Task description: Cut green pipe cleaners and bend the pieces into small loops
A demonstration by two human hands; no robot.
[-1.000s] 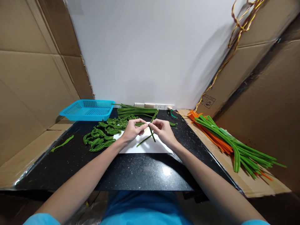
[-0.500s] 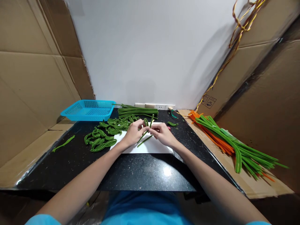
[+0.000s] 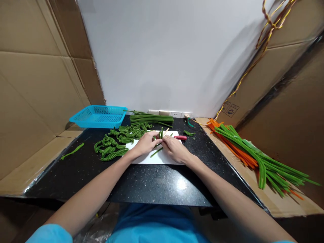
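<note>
Right hand (image 3: 174, 148) rolled inward — pinching the green stem (image 3: 162, 131). Left hand (image 3: 145, 144) pinched it too, presumably steadying the bend.

The left forearm (image 3: 98, 190) and right forearm (image 3: 227, 193), both bare, reach forward from the lower corners and slant inward towards each other. The left wrist (image 3: 131, 156) and right wrist (image 3: 190, 159) run nearly straight into the hands. The left hand (image 3: 146, 143) is curled, thumb pointing inward to the right. The right hand (image 3: 174, 147) faces it, back upward, fingers bent in a pinch. The fingertips come close together; whether they touch is hard to tell at this size.
</note>
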